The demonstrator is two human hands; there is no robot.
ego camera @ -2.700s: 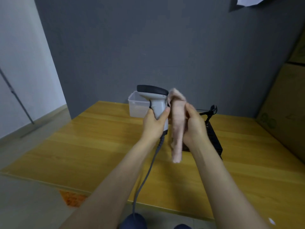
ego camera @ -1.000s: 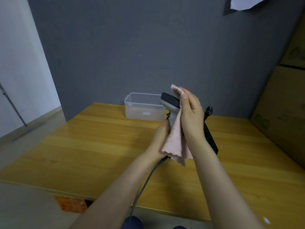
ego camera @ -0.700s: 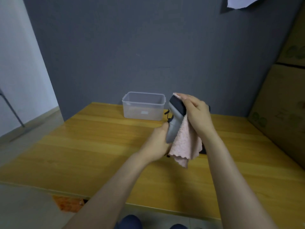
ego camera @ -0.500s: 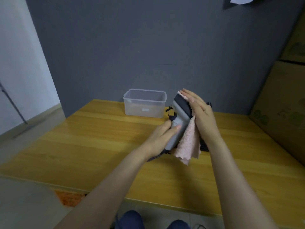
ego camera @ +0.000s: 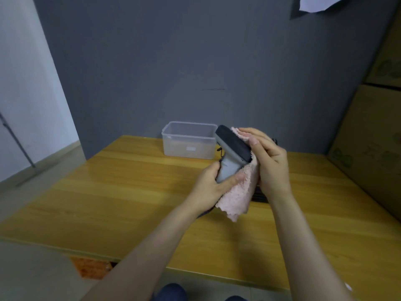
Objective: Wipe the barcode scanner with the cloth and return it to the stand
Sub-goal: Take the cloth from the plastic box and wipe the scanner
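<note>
Fingers (ego camera: 236,178) of the left hand (ego camera: 211,187) are curled tight around the grey handle of the barcode scanner (ego camera: 232,153), thumb across the near side, holding it in the air above the middle of the table (ego camera: 130,192) with its dark head tilted up and to the left. Beside it, the right hand (ego camera: 271,164) is closed over the pink cloth (ego camera: 240,192), fingers bent and pressing the cloth against the right side of the scanner head, with the thumb lying near the head's dark top. The cloth's loose lower part hangs below both hands, its ragged edge clear of the tabletop. Under and behind the right wrist a dark object, likely the stand (ego camera: 259,195), lies on the table, mostly hidden; a thin black part (ego camera: 219,149) shows just left of the scanner neck. A clear plastic box (ego camera: 188,141) sits near the table's far edge, just behind and left of the scanner head, apart from it. Left of the hands the tabletop is bare out to its left and near edges; to the right it runs bare toward stacked cardboard boxes (ego camera: 373,135) that crowd that side. A grey wall (ego camera: 173,61) stands close behind the far edge.
</note>
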